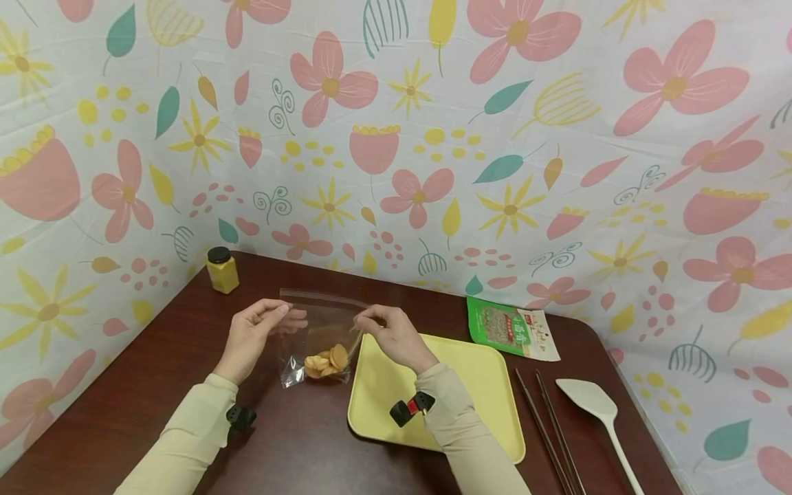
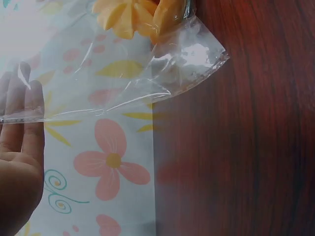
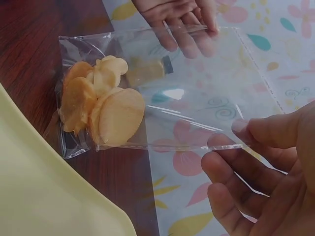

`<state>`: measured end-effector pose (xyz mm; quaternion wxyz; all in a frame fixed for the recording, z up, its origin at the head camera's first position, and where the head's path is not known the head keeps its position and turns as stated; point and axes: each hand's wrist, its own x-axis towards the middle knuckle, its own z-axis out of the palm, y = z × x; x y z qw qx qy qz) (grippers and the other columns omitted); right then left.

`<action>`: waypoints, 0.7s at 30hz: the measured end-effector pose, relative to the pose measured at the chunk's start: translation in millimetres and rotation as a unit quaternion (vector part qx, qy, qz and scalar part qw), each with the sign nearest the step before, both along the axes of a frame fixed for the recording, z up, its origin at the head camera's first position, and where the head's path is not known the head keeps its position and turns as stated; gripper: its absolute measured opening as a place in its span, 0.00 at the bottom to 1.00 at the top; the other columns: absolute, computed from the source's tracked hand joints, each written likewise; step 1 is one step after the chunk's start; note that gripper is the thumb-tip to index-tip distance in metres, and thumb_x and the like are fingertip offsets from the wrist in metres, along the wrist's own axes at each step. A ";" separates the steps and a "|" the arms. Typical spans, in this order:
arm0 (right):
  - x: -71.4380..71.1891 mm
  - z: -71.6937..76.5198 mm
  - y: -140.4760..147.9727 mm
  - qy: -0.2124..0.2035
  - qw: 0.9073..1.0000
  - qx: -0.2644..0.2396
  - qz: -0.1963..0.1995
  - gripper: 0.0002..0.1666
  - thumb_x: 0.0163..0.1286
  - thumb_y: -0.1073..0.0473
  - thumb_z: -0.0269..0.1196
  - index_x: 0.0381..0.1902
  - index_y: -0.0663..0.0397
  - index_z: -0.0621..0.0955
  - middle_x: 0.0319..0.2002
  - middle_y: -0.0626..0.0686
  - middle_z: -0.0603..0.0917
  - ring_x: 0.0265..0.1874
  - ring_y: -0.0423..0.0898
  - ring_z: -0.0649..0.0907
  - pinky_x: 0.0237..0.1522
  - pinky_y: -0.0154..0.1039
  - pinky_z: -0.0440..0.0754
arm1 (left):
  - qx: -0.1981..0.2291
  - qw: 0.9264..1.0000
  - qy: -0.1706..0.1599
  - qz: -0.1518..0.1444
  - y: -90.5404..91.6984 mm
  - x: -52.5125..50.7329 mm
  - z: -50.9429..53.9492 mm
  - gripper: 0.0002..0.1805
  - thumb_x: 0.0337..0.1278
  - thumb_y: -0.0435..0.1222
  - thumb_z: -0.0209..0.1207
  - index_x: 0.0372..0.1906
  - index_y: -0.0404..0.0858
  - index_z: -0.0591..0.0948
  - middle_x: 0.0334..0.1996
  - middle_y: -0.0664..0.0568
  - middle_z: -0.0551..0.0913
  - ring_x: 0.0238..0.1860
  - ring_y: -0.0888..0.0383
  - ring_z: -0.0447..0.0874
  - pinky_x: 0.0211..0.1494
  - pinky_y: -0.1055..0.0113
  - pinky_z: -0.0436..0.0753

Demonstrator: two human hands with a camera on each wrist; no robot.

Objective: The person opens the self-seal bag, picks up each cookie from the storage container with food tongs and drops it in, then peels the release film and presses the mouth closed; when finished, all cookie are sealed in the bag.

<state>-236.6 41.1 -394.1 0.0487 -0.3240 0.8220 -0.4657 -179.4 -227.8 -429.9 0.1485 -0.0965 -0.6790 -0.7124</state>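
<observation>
A clear zip bag (image 1: 318,320) hangs upright between my two hands, over the table and beside the tray's left edge. Several golden biscuits (image 3: 118,115), some round and some flower-shaped, lie at its bottom. My left hand (image 1: 255,335) pinches the bag's left edge near the top, with its other fingers stretched out behind the plastic. On the opposite edge, my right hand (image 1: 396,335) pinches the film between thumb and forefinger. In the left wrist view, the left fingers (image 2: 33,118) show through the bag; the left thumb is out of sight there.
A yellow tray (image 1: 489,412) lies under my right forearm. Behind it is a green and white seasoning packet (image 1: 507,330). Metal tongs (image 1: 551,433) and a white spatula (image 1: 597,402) lie to the right. A yellow jar with a black lid (image 1: 223,271) stands at the back left.
</observation>
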 end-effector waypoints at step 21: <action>7.6 8.2 0.5 0.014 0.999 -0.031 -0.023 0.13 0.75 0.56 0.56 0.45 0.58 0.84 0.49 0.53 0.84 0.48 0.49 0.82 0.48 0.46 0.78 | -0.024 0.999 0.017 -0.022 -0.9 6.1 5.6 0.19 0.69 0.41 0.56 0.52 0.28 0.81 0.43 0.40 0.86 0.43 0.46 0.86 0.50 0.62 0.81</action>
